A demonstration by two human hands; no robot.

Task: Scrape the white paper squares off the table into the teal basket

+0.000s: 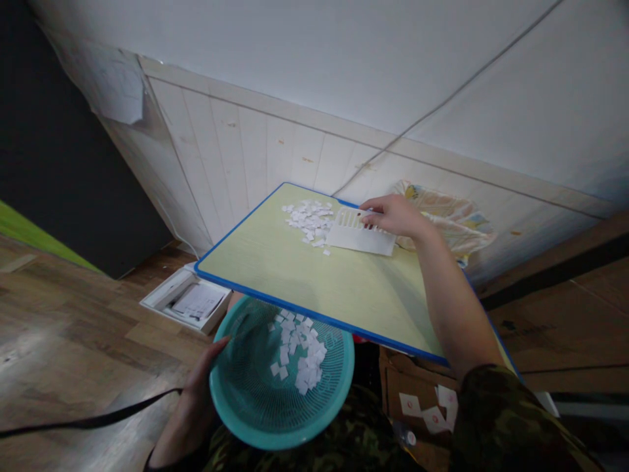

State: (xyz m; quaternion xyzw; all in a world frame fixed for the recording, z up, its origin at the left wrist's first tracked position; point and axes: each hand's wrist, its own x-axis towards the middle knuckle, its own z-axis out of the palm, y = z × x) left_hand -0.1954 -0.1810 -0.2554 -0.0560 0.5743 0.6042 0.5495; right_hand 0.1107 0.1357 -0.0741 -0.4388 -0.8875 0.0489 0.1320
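We take the pale yellow table [275, 262] with its blue rim as our landmark, and toward the right of its top we have our right hand [400, 215] on a white slotted piece [363, 239], fingers bent over the slots at its far side and closed on it. The slotted piece rests low against the tabletop, its left end just beside a loose heap of small white squares [309, 219] that spreads over the far left part of the table, with a few strays nearer us. Below the table's near edge, our left hand [196, 383] grips the left side of a turquoise basin [246, 387], thumb over the rim; the basin's far side runs under the table edge, and more white squares [307, 367] lie scattered and piled inside it, mostly toward its right. On the floor to the left of the table we see an open white box [170, 288] with printed paper in it. By the table's far right corner sits a bundle of patterned cloth [459, 223], and beneath the near right edge stands a cardboard box [393, 380] holding white cards [432, 416] with red marks, while a panelled wall [265, 141] rises behind the table
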